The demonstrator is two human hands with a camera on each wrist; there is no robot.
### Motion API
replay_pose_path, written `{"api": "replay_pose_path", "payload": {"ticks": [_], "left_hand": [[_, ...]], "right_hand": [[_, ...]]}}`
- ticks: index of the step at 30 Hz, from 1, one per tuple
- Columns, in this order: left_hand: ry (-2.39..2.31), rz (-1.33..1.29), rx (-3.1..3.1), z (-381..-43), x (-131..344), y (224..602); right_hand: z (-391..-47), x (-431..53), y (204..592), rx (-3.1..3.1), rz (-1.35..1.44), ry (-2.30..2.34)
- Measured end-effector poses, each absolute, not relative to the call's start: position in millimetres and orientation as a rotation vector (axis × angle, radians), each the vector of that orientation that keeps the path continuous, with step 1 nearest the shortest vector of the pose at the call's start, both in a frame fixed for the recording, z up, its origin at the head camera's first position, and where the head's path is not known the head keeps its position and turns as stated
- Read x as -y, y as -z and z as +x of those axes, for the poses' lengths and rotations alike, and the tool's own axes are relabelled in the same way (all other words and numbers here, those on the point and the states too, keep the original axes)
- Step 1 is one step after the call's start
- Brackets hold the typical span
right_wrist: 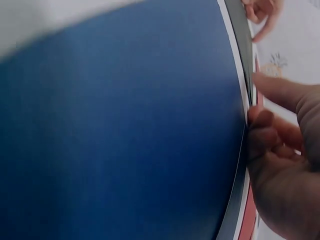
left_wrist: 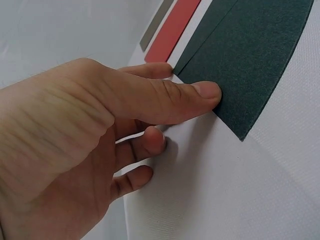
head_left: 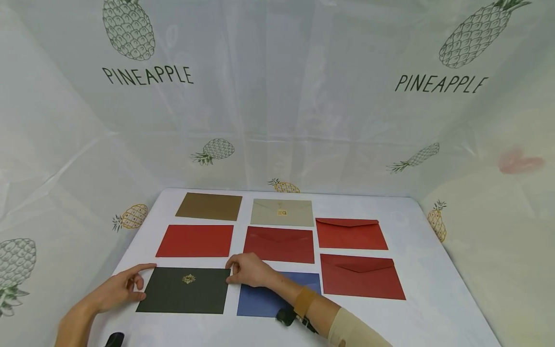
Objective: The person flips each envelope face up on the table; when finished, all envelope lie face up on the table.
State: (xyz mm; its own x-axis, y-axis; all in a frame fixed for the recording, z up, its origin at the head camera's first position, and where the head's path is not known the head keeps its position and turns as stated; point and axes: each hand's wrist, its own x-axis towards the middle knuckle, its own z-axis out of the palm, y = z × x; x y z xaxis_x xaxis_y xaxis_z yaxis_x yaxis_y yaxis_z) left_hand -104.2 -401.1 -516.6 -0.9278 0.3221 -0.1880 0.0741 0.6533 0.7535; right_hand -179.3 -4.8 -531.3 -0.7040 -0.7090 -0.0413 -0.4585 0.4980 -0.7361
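Observation:
A dark green envelope (head_left: 184, 291) with a gold emblem lies flat at the front left of the white table. My left hand (head_left: 120, 287) is at its left side, index fingertip near the upper left corner. The left wrist view shows the thumb (left_wrist: 200, 95) resting on the envelope's edge, the other fingers loosely bent. At the opposite side, my right hand (head_left: 251, 271) has its index finger at the upper right corner and its thumb against the right edge. Under the right hand and forearm lies a blue envelope (head_left: 260, 301), partly hidden by them; it fills much of the right wrist view.
Behind lie a plain red envelope (head_left: 195, 241), a dark red envelope (head_left: 279, 245), a brown envelope (head_left: 209, 206) and a grey-beige envelope (head_left: 282, 219). Two more red envelopes, one upper (head_left: 353, 236) and one lower (head_left: 362, 279), lie at right. Pineapple-print sheeting (head_left: 277, 106) surrounds the table.

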Motion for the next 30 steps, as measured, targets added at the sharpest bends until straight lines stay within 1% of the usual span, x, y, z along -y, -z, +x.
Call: {"api": "replay_pose_path", "payload": {"ticks": [9, 19, 22, 26, 30], "left_hand": [[-1.131, 0.269, -2.542, -104, 400, 514], [-1.11, 0.277, -2.547, -103, 400, 512], [-1.058, 0.241, -2.57, -103, 400, 511], [-0.983, 0.144, -2.618, -110, 401, 510], [-0.896, 0.094, -2.733, -125, 400, 510]], "right_hand": [[-189, -4, 534, -2.291, -1.016, 1.108], [-187, -4, 531, -2.288, -1.062, 1.088], [-186, -2, 530, -2.281, -1.079, 1.083], [-189, 0, 525, -2.284, -1.099, 1.109], [-199, 0, 518, -2.324, -1.057, 1.176]]}}
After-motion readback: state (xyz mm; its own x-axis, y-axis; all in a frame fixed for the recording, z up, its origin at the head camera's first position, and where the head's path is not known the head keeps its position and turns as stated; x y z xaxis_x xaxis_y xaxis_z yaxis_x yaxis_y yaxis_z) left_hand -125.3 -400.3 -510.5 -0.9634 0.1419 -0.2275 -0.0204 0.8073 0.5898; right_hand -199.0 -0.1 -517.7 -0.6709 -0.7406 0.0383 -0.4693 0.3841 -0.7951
